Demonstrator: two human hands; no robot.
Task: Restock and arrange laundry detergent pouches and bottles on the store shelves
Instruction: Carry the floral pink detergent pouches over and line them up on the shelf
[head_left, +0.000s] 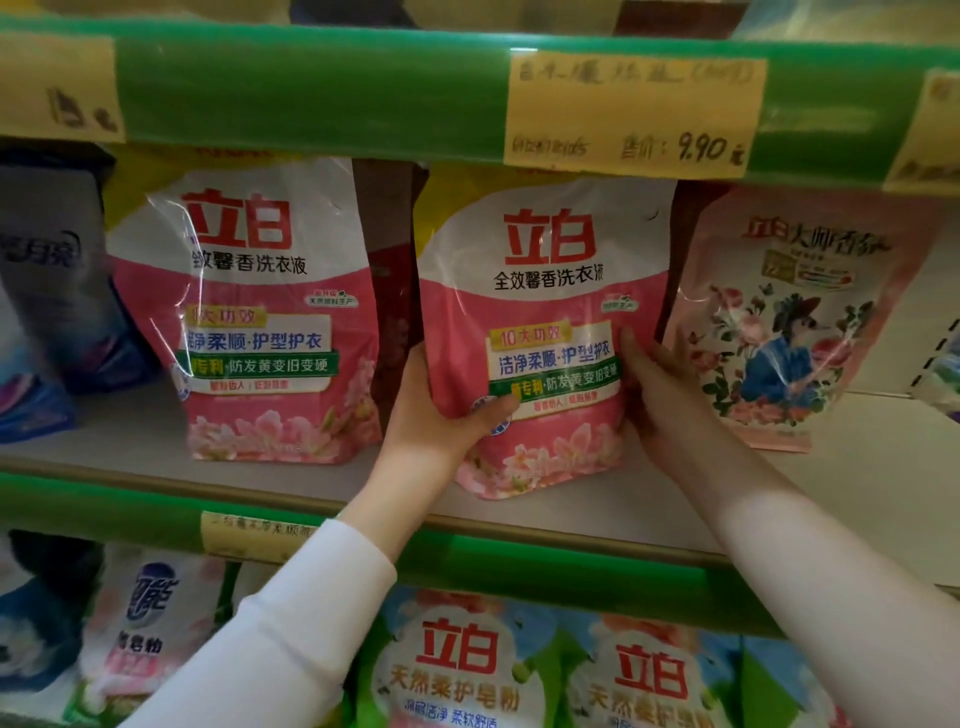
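Placing step: my left hand (441, 415) and right hand (660, 395) clasp the pink pouch (545, 338), seemingly resting on the shelf (779, 499); next, square it up.

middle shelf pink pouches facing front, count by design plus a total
red-logo pink pouch: 2
pale pink floral pouch: 1
total: 3

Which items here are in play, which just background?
In play: pink-and-white plastic detergent pouch in the middle, left hand, right hand, grey shelf board.
Background: matching pink pouch left of it, pale floral pouch, yellow paper price tag.
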